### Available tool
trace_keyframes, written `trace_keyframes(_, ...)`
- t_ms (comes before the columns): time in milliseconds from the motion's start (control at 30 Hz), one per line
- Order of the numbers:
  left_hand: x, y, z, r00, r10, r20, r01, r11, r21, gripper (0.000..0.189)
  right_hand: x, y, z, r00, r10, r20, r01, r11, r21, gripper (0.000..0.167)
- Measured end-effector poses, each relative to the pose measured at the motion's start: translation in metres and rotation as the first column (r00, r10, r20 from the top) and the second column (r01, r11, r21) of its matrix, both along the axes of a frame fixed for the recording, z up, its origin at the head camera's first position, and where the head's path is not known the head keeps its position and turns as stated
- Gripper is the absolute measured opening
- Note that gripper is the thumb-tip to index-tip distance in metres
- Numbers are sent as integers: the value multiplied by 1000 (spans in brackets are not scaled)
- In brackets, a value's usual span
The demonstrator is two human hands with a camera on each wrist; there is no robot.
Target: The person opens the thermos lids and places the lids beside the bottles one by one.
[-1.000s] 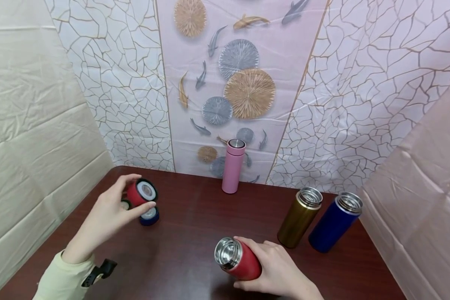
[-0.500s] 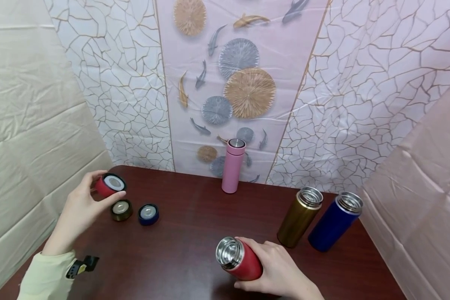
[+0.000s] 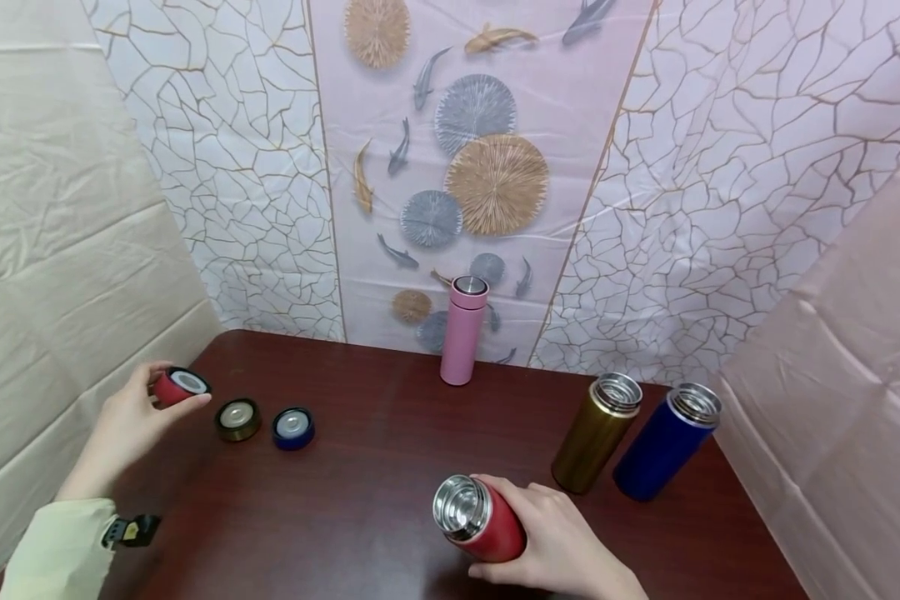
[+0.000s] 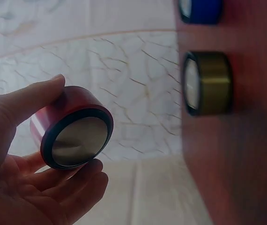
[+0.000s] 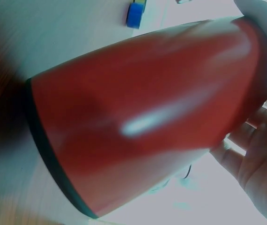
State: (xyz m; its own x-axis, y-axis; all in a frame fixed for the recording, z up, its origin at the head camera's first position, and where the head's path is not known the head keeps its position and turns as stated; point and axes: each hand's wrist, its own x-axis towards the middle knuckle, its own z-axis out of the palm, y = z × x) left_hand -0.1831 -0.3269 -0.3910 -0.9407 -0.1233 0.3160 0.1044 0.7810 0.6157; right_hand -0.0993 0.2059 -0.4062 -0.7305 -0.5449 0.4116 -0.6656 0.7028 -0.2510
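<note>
At the table's left side my left hand [image 3: 126, 417] pinches a red flask lid [image 3: 176, 387] between thumb and fingers, its pale inner side turned up. The left wrist view shows that lid [image 4: 77, 131] held above the table, with its metal disc facing the camera. Just right of it a gold lid [image 3: 237, 419] and a blue lid [image 3: 293, 428] lie on the table, inner sides up. My right hand [image 3: 551, 533] grips a red vacuum flask [image 3: 495, 529] whose steel mouth is uncovered and leans leftward. The flask body [image 5: 147, 112] fills the right wrist view.
Lidless gold [image 3: 592, 442] and blue [image 3: 660, 450] flasks stand at the right. A pink flask [image 3: 462, 337] with its lid on stands at the back edge. Patterned cloth [image 3: 450, 167] hangs behind the dark red table [image 3: 375, 483], with plain cloth at both sides.
My left hand has carried the red lid leftward, past the gold lid to its left side, and lower. The gold and blue lids now show fully. My right hand and the red flask stay nearly still.
</note>
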Motion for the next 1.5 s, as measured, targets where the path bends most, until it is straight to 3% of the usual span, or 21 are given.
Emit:
trace_keyframes(433, -14, -34, -44, 982, 55, 178, -49, 998, -35, 83, 0, 3, -1, 1000, -19, 5, 19, 1000, 2, 84)
trace_keyframes(733, -20, -41, -64, 966, 39, 256, -35, 999, -21, 86, -1, 4, -2, 1000, -12, -25, 12, 1000, -16, 85)
trace_keyframes(933, -23, -41, -68, 965, 40, 258, -37, 999, -18, 88, -2, 5, -2, 999, -24, -46, 23, 999, -23, 86)
trace_keyframes(1133, -21, -41, -68, 955, 15, 297, -18, 1000, 5, 92, -4, 9, -5, 998, -41, -53, 37, 997, -63, 86)
trace_keyframes(1500, -21, -38, -71, 942, -25, 334, 22, 1000, 14, 93, -11, 19, -12, 990, -103, 97, 123, 963, -241, 80)
